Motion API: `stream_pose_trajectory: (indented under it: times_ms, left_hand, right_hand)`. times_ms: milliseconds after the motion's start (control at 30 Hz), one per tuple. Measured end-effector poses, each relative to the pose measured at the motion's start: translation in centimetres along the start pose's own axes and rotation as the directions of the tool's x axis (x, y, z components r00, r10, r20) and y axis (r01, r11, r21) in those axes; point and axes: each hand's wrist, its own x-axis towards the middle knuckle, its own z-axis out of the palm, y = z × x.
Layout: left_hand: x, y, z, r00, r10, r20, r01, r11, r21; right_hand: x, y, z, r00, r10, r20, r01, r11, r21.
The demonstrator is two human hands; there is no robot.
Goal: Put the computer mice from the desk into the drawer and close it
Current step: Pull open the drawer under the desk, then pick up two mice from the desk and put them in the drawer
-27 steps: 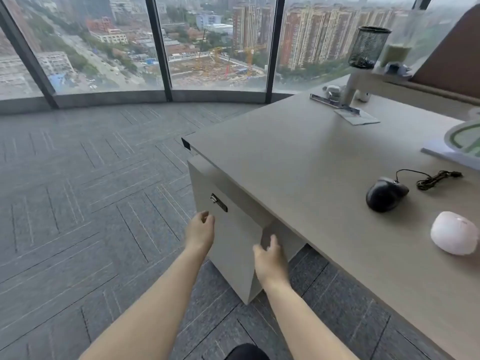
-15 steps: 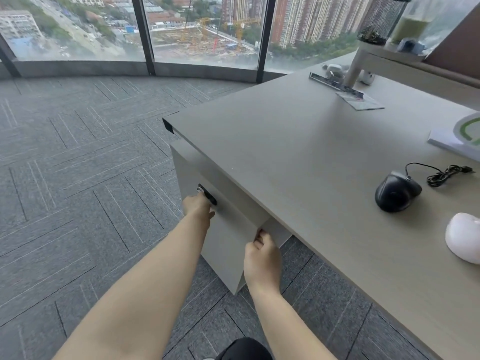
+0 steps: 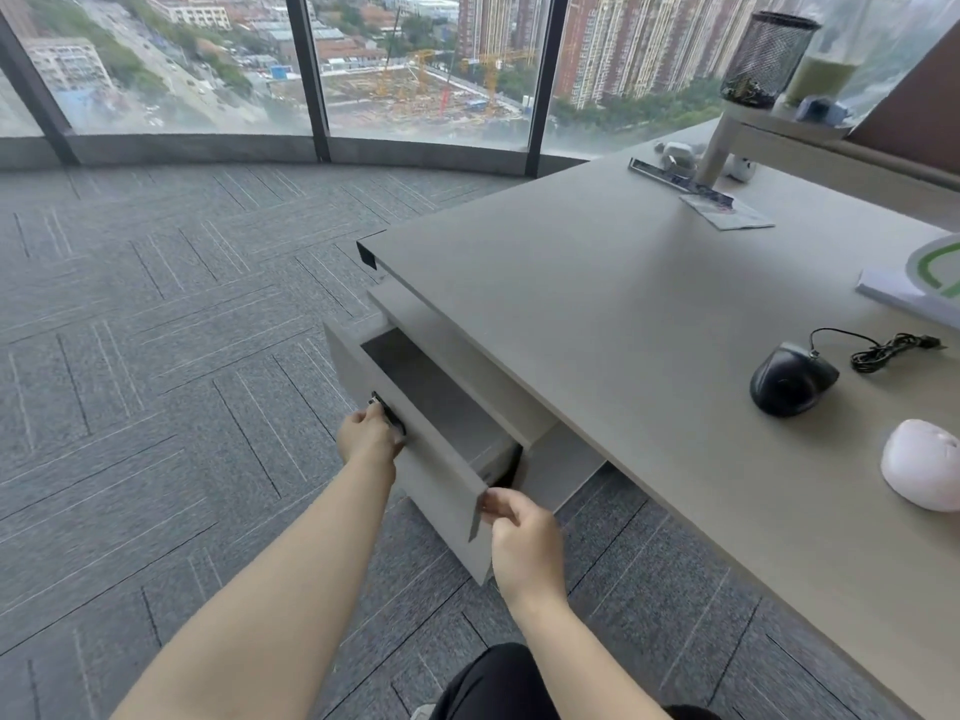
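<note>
The grey drawer [image 3: 447,392] under the desk's left corner stands pulled out, its inside bare. My left hand [image 3: 370,434] grips the black handle on the drawer front. My right hand [image 3: 519,527] pinches the front panel's near right edge. On the desk [image 3: 597,304] to the right lie a black wired mouse [image 3: 792,379] with its coiled cable [image 3: 891,346] and, nearer the front edge, a white mouse [image 3: 924,465]. Both mice are well apart from my hands.
A mesh pen cup [image 3: 766,59] stands on a raised white shelf [image 3: 779,124] at the back. A ruler and leaflet [image 3: 722,207] lie below it. A white and green object [image 3: 930,280] sits at the right edge. Grey carpet [image 3: 156,381] spreads to the left.
My hands went from reaching toward the shut drawer front to gripping it, and the drawer has slid out toward me, showing its inside.
</note>
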Motion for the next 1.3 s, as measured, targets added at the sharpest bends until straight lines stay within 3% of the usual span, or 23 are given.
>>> stream_pose_trajectory:
  times_ms: [400, 600, 800, 867, 933, 1033, 1167, 1233, 1300]
  left_hand:
    - [-1.1, 1.2, -18.8, 0.999, 0.021, -0.032, -0.021, 1.000, 0.007]
    - [-2.0, 1.9, -24.1, 0.998, 0.055, -0.033, -0.054, 0.998, 0.029]
    - [-2.3, 2.4, -25.4, 0.998, -0.022, -0.051, 0.029, 0.990, 0.135]
    - [-3.8, 3.8, -24.9, 0.983, 0.094, -0.155, -0.042, 0.950, 0.308]
    - [-6.2, 5.6, -23.0, 0.916, 0.353, -0.189, -0.247, 0.869, 0.429]
    - [-11.1, 7.4, -17.8, 0.799, 0.601, 0.019, -0.556, 0.727, 0.403]
    - [-17.0, 6.9, -7.7, 0.686, 0.634, 0.357, -0.726, 0.624, 0.289]
    - [-20.7, 5.7, -2.4, 0.620, 0.607, 0.497, -0.768, 0.597, 0.230]
    - [-23.8, 4.2, 2.7, 0.558, 0.544, 0.627, -0.789, 0.583, 0.196]
  right_hand:
    - [-8.6, 2.3, 8.4, 0.907, -0.023, 0.420, 0.038, 0.999, -0.027]
    - [-12.0, 1.9, 11.2, 0.850, -0.034, 0.525, 0.070, 0.996, -0.047]
    - [-13.1, 1.1, 10.8, 0.857, -0.077, 0.510, 0.122, 0.991, -0.057]
    - [-13.1, -0.4, 9.1, 0.886, -0.152, 0.437, 0.179, 0.984, -0.020]
    - [-12.6, -2.3, 5.8, 0.917, -0.251, 0.309, 0.255, 0.967, 0.028]
    - [-11.4, -5.6, -1.4, 0.916, -0.400, 0.025, 0.399, 0.916, 0.044]
    - [-9.1, -8.1, -12.6, 0.777, -0.515, -0.362, 0.477, 0.857, -0.197]
    - [-7.3, -8.0, -18.1, 0.687, -0.528, -0.499, 0.400, 0.848, -0.347]
    - [-5.1, -7.0, -23.1, 0.659, -0.511, -0.552, 0.240, 0.839, -0.489]
